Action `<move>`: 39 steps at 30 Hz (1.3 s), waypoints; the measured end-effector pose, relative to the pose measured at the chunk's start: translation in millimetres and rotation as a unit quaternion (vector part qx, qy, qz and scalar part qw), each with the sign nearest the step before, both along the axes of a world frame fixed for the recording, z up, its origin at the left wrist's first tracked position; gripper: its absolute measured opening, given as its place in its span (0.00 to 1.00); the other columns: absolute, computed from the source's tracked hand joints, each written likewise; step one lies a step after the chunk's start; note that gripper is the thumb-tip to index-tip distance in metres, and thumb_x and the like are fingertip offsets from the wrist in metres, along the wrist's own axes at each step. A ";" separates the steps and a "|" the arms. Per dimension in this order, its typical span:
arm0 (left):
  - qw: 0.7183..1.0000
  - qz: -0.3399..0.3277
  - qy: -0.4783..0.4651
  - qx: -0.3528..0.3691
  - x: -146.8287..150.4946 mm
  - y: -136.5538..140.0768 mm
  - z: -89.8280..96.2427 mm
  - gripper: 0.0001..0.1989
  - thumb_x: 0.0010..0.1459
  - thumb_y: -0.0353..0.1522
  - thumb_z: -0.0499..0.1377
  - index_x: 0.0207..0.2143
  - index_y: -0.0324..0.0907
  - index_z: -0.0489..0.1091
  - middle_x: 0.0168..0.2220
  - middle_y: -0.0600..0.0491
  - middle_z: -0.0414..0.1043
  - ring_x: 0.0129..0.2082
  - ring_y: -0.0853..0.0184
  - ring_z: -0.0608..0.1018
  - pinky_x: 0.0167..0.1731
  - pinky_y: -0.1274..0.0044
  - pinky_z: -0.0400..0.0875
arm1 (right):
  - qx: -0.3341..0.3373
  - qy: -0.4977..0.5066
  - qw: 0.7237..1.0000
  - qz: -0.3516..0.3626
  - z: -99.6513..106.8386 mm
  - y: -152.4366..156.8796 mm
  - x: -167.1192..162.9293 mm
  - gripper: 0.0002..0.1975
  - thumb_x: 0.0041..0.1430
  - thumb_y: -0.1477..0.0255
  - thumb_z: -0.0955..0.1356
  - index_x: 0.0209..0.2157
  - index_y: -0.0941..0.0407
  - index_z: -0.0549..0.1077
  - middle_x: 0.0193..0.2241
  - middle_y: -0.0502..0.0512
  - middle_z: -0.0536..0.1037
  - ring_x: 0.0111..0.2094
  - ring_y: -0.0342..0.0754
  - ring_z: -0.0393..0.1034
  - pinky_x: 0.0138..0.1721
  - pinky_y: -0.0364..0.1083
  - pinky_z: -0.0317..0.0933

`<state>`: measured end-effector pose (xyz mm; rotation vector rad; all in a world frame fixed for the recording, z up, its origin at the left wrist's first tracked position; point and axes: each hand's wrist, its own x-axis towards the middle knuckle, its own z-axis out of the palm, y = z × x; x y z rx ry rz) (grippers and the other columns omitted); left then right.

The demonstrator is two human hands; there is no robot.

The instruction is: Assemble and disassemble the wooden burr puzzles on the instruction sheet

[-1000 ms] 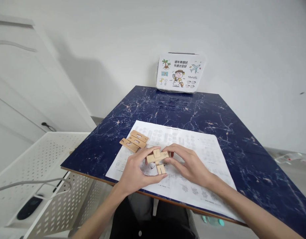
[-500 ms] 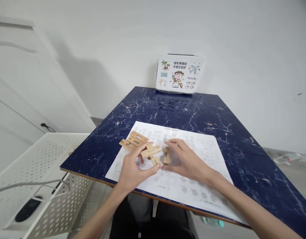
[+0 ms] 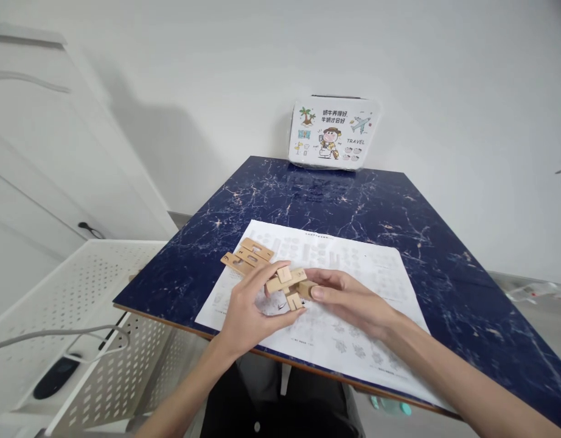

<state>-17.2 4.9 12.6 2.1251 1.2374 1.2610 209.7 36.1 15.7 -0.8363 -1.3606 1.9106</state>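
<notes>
White printed case (image 3: 334, 134) stood at the far edge of the blue marbled table (image 3: 335, 198), against the wall; contents hidden. White perforated tray (image 3: 91, 267) at left held a black oval device (image 3: 56, 377), with a grey cable (image 3: 47, 332) crossing it. Case lettering read "TRAVEL" and "奶牛养得好, 牛奶才会好". Slotted wooden plates (image 3: 246, 255), numbered 1, 2 and 3, lay at the upper left of the paper sheet (image 3: 376, 277), whose print was too small to read. Over the sheet, left hand (image 3: 250, 304) gripped the interlocked wooden puzzle pieces (image 3: 285, 281) between thumb and fingers. Right hand (image 3: 353, 301) pinched a notched wooden block (image 3: 305, 289) at their right side; whether it touched them, I could not tell.
</notes>
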 end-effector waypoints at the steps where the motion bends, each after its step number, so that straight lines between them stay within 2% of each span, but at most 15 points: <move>1: 1.000 0.001 0.002 0.007 0.0 -0.1 -0.2 0.33 0.52 0.35 0.75 0.59 0.48 0.71 0.57 0.48 0.79 0.57 0.54 0.80 0.60 0.65 0.74 | -0.006 0.004 1.000 -0.003 -1.3 -1.0 -1.5 0.28 0.54 0.55 0.80 0.53 0.53 0.79 0.55 0.61 0.80 0.57 0.58 0.75 0.65 0.61 0.63; 6: 0.999 0.001 0.015 0.034 -0.3 0.5 -2.4 0.33 0.52 0.34 0.75 0.60 0.48 0.70 0.56 0.48 0.78 0.55 0.56 0.81 0.58 0.67 0.76 | -0.031 0.030 0.999 -0.010 -2.8 -2.7 -3.1 0.26 0.55 0.59 0.81 0.52 0.54 0.80 0.54 0.61 0.81 0.56 0.57 0.75 0.65 0.59 0.62; 13: 0.998 -0.021 0.035 0.041 1.3 4.0 -8.1 0.32 0.54 0.32 0.74 0.60 0.47 0.70 0.53 0.49 0.77 0.52 0.58 0.81 0.55 0.70 0.76 | -0.005 -0.004 0.999 -0.033 -0.5 -3.3 -2.3 0.24 0.55 0.58 0.80 0.51 0.52 0.82 0.51 0.59 0.82 0.55 0.57 0.76 0.63 0.58 0.63; 18: 0.997 -0.052 0.036 0.046 2.3 3.9 -9.3 0.32 0.56 0.32 0.73 0.61 0.47 0.69 0.49 0.51 0.76 0.50 0.60 0.80 0.53 0.70 0.76 | 0.016 -0.013 1.000 -0.011 0.6 -3.8 -1.9 0.24 0.57 0.58 0.79 0.52 0.52 0.81 0.50 0.58 0.83 0.53 0.56 0.76 0.59 0.57 0.66; 23: 0.997 -0.053 0.035 0.034 1.9 3.7 -8.1 0.32 0.53 0.33 0.75 0.60 0.47 0.71 0.53 0.49 0.74 0.53 0.58 0.78 0.56 0.69 0.74 | 0.003 -0.027 1.000 -0.004 0.2 -4.0 -0.8 0.23 0.57 0.56 0.79 0.49 0.54 0.82 0.46 0.58 0.83 0.49 0.54 0.76 0.57 0.54 0.65; 28: 0.996 -0.074 0.039 0.014 1.7 4.7 -10.8 0.31 0.55 0.32 0.73 0.61 0.47 0.70 0.48 0.51 0.76 0.47 0.61 0.81 0.49 0.72 0.76 | 0.016 -0.023 0.999 0.019 -1.5 -6.3 -3.6 0.20 0.59 0.57 0.78 0.47 0.55 0.81 0.44 0.58 0.83 0.48 0.54 0.76 0.54 0.53 0.67; 30: 0.996 -0.078 0.038 0.010 1.6 4.7 -11.4 0.31 0.55 0.32 0.73 0.60 0.47 0.70 0.48 0.52 0.77 0.47 0.61 0.81 0.50 0.72 0.76 | 0.029 -0.024 0.999 0.026 -0.6 -7.3 -4.9 0.20 0.61 0.57 0.77 0.47 0.55 0.81 0.45 0.57 0.83 0.47 0.53 0.77 0.53 0.53 0.68; 32: 0.997 -0.076 0.034 0.005 1.5 4.5 -10.6 0.32 0.55 0.32 0.74 0.61 0.47 0.70 0.50 0.51 0.77 0.49 0.61 0.81 0.52 0.72 0.75 | 0.058 -0.034 0.997 0.025 1.5 -8.3 -5.5 0.22 0.62 0.56 0.76 0.52 0.54 0.78 0.48 0.58 0.82 0.49 0.54 0.77 0.53 0.53 0.68; 35: 0.998 -0.063 0.021 -0.007 1.1 3.9 -6.5 0.34 0.53 0.33 0.75 0.61 0.48 0.70 0.53 0.51 0.78 0.52 0.59 0.81 0.55 0.71 0.75 | 0.137 -0.068 0.988 0.015 5.1 -10.1 -4.9 0.24 0.69 0.54 0.70 0.59 0.51 0.72 0.51 0.58 0.80 0.53 0.55 0.76 0.53 0.54 0.69; 37: 0.998 -0.051 0.010 -0.019 0.7 3.2 -3.2 0.34 0.52 0.33 0.76 0.60 0.48 0.70 0.53 0.51 0.79 0.53 0.58 0.81 0.56 0.69 0.75 | 0.202 -0.110 0.973 -0.012 5.6 -11.6 -4.3 0.21 0.73 0.55 0.65 0.60 0.50 0.69 0.51 0.58 0.80 0.53 0.54 0.76 0.53 0.53 0.69; 39: 0.998 -0.052 0.006 -0.034 -0.1 2.3 -0.5 0.33 0.51 0.33 0.76 0.59 0.49 0.71 0.53 0.51 0.79 0.53 0.57 0.81 0.56 0.68 0.75 | 0.276 -0.165 0.946 -0.044 4.3 -12.7 -4.0 0.15 0.76 0.59 0.62 0.57 0.50 0.69 0.49 0.57 0.80 0.50 0.53 0.76 0.51 0.53 0.68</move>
